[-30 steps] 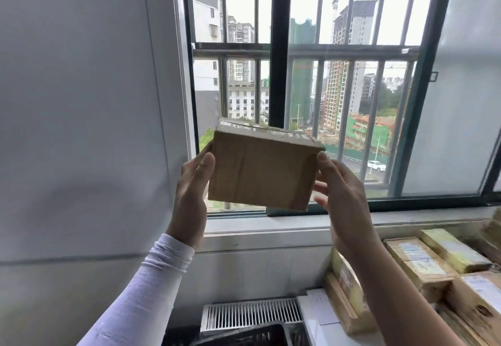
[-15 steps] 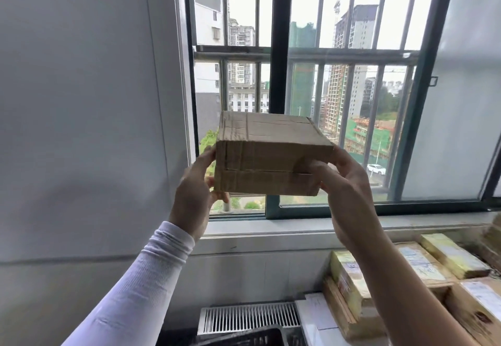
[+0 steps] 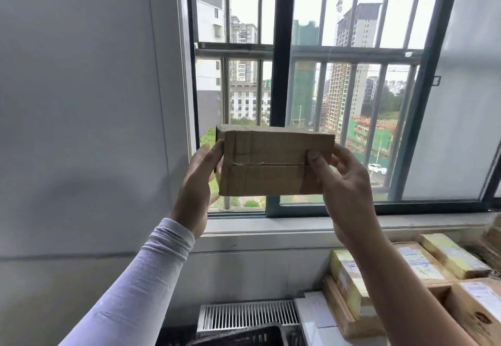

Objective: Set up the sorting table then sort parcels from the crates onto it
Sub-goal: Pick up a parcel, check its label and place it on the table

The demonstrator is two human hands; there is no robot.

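Observation:
A small brown cardboard parcel (image 3: 268,161) is held up in front of the barred window, its taped seam facing me. My left hand (image 3: 196,183) holds its left end, thumb on the front edge and fingers behind. My right hand (image 3: 344,183) grips its right end, thumb pressed on the seam, fingers curled behind. Several more parcels (image 3: 414,261) with yellow tape and white labels lie packed together at the lower right.
A window sill (image 3: 271,227) runs below the parcel. A white slatted vent (image 3: 248,316) and the rim of a dark crate (image 3: 244,336) sit at the bottom centre. A grey wall (image 3: 81,128) fills the left.
The parcel has been turned in both hands, from its plain face to its seamed face, and lowered slightly. My right thumb has moved onto the front.

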